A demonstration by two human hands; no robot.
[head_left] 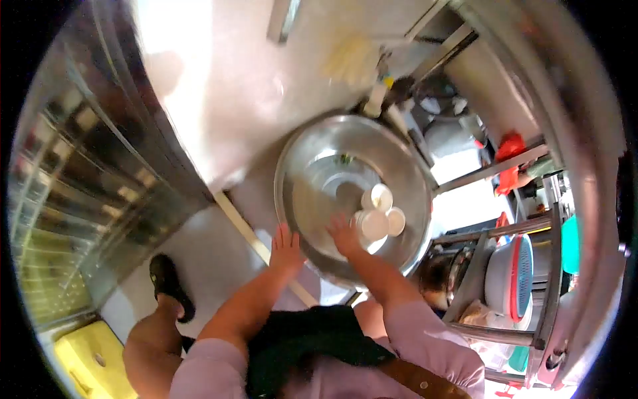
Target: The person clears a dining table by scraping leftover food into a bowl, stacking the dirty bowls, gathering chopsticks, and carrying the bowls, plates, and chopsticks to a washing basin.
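Observation:
A large round steel basin (pixel 290 156) stands on the floor in front of me. Several white cup-like containers (pixel 373 226) sit together in its right part. Small green bits (pixel 343 159) lie toward its far side. My left hand (pixel 286 247) is at the basin's near left rim, fingers stretched out and apart, holding nothing. Over the basin's inside, just left of the white containers, is my right hand (pixel 342 234), its fingers spread; I cannot tell whether they touch the nearest container.
At right stands a metal rack (pixel 545 279) with a white tub (pixel 508 279) and a red-and-blue colander (pixel 522 276). A yellow stool (pixel 93 359) is at lower left, below a glass-fronted cabinet (pixel 93 179). A wooden strip (pixel 242 226) crosses the floor beside the basin.

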